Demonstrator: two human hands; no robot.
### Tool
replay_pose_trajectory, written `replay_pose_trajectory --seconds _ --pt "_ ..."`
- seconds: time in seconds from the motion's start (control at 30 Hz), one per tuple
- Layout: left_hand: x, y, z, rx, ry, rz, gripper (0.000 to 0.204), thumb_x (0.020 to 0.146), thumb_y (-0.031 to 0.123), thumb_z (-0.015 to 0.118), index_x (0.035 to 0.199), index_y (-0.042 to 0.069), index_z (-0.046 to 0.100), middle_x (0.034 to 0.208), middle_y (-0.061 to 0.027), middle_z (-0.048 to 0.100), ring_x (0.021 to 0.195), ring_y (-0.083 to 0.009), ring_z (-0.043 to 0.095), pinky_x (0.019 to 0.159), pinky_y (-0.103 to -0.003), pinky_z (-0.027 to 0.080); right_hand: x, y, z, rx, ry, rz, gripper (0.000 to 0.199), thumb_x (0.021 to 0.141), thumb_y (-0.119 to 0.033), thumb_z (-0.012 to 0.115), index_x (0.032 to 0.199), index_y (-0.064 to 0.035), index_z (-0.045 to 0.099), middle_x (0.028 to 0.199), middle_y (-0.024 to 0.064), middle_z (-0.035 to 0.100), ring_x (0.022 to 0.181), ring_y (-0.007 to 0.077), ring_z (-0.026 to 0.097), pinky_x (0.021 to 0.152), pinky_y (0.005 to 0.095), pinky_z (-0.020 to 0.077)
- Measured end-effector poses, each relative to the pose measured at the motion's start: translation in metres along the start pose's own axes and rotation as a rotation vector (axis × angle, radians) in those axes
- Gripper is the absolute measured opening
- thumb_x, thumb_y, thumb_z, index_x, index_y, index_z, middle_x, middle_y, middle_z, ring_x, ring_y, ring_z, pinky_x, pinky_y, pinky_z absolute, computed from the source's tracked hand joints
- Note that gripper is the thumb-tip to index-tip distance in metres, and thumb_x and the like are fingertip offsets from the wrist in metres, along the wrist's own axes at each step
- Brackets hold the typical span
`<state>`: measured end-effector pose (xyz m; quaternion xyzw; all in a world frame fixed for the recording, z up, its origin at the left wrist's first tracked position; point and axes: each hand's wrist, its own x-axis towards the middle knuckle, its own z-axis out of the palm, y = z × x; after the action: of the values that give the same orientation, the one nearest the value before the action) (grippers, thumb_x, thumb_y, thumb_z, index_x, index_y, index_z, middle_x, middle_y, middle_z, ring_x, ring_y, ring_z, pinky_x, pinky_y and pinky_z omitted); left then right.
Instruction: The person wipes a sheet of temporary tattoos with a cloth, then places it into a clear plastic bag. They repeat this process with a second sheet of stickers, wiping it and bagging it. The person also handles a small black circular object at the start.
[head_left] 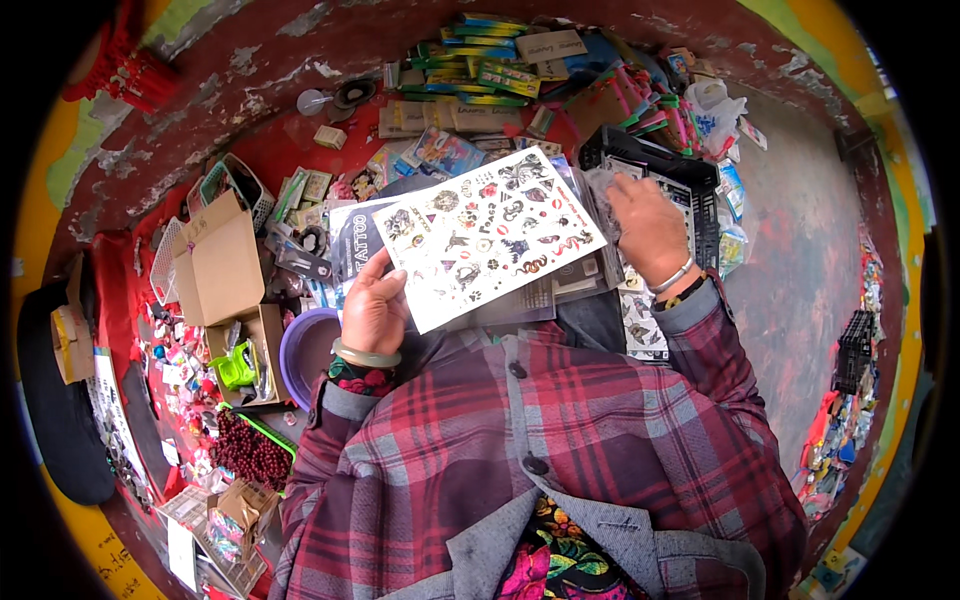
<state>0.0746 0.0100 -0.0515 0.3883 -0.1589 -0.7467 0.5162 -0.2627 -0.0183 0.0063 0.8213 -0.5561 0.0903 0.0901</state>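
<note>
A white sheet of temporary tattoos [490, 235], printed with small black and red designs, lies tilted above my lap. My left hand [376, 315] pinches its lower left edge, thumb on top. Beneath the sheet are dark printed packets [352, 240] and clear plastic sleeves [535, 302], partly covered by it. Just past the sheet's right edge, my right hand [650, 225] has its fingers curled down on crumpled clear plastic [602, 190]. Next to that hand stands a black plastic crate [706, 180] with more patterned sheets [645, 325] in and in front of it.
To the left are an open cardboard box [222, 260], a purple basin [312, 350] and dark red beads [248, 450]. Stacked yellow-green boxes [508, 78] and brown packets [485, 117] lie at the back. Grey floor [780, 260] extends on the right, bordered by small goods [850, 400].
</note>
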Motion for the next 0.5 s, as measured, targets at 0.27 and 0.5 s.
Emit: replay_pose_trajectory --seconds 0.27,0.5 --pt "-0.014 0.017 0.018 0.015 0.026 0.011 0.039 0.088 -0.005 0.04 0.127 -0.007 0.041 0.12 -0.0195 0.055 0.106 -0.0278 0.059 0.088 -0.038 0.052 0.022 -0.076 -0.051 0.195 0.198 -0.276 0.051 0.07 -0.047 0.066 0.099 -0.0058 0.063 0.089 0.0017 0.059 0.083 0.0178 0.055 0.063 0.0297 0.0431" --pt "-0.018 0.031 0.032 -0.069 -0.007 0.031 0.042 0.094 0.017 0.052 0.129 -0.003 0.04 0.119 -0.0205 0.055 0.106 -0.0276 0.059 0.088 -0.037 0.051 0.027 -0.082 -0.026 0.199 0.163 -0.373 0.022 0.071 -0.017 0.063 0.091 -0.0074 0.064 0.08 0.001 0.056 0.073 0.019 0.053 0.058 0.0305 0.0423"
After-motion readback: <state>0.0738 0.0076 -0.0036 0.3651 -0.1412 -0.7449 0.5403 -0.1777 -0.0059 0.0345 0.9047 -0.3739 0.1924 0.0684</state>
